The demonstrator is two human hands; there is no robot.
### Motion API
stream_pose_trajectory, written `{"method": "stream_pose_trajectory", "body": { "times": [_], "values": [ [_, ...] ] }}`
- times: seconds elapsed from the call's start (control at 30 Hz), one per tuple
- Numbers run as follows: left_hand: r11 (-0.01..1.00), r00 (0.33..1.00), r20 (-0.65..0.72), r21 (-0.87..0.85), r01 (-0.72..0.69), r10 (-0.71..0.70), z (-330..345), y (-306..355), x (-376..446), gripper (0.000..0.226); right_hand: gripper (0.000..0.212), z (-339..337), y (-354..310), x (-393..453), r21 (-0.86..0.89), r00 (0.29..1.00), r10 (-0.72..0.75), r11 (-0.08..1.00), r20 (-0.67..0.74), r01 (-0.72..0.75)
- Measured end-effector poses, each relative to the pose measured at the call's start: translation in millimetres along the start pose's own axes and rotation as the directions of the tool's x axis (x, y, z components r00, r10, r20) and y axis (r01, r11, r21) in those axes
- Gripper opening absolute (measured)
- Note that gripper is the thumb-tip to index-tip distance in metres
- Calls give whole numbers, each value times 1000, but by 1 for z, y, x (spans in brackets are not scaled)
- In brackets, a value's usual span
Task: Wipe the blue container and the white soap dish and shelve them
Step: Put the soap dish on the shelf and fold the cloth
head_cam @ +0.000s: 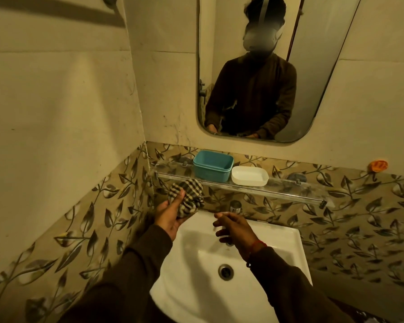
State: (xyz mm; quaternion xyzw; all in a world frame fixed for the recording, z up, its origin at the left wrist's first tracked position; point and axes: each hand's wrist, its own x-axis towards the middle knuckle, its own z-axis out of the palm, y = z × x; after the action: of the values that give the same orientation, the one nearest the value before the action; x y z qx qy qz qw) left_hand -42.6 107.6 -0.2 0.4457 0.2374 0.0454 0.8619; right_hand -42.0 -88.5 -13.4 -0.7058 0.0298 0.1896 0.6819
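Note:
The blue container (212, 166) stands upright on the glass shelf (289, 186) above the basin, and the white soap dish (250, 176) sits touching its right side. Below the shelf's left part, my left hand (170, 216) grips a bunched checked cloth (189, 194). My right hand (234, 227) hovers over the basin with its fingers apart and nothing in it, in front of the tap. Both hands are below the shelf and apart from the two items.
A white wash basin (287, 238) with a drain (225, 272) lies under my hands, and a chrome tap (235, 206) stands at its back. A mirror (317, 66) hangs above the shelf. Leaf-patterned tiles line the walls; an orange object (379, 165) sticks at right.

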Motion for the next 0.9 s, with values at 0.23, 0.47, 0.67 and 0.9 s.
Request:
{"method": "stream_pose_trajectory", "body": {
  "times": [0.23,0.47,0.67,0.9],
  "values": [
    [990,990,-33,23,-138,138,11,56,37,46,24,-3,-2,6,30,1000,-27,999,8,27],
    [959,972,-33,175,-222,231,35,121,88,27,24,-11,6,1,40,999,-33,999,-23,34],
    [821,970,-33,540,-186,241,39,133,126,59,24,-19,20,0,38,997,66,997,-49,-64],
    [435,953,26,886,-162,301,41,131,146,55,24,-21,30,-2,89,988,128,989,-83,-120]
  ]
}}
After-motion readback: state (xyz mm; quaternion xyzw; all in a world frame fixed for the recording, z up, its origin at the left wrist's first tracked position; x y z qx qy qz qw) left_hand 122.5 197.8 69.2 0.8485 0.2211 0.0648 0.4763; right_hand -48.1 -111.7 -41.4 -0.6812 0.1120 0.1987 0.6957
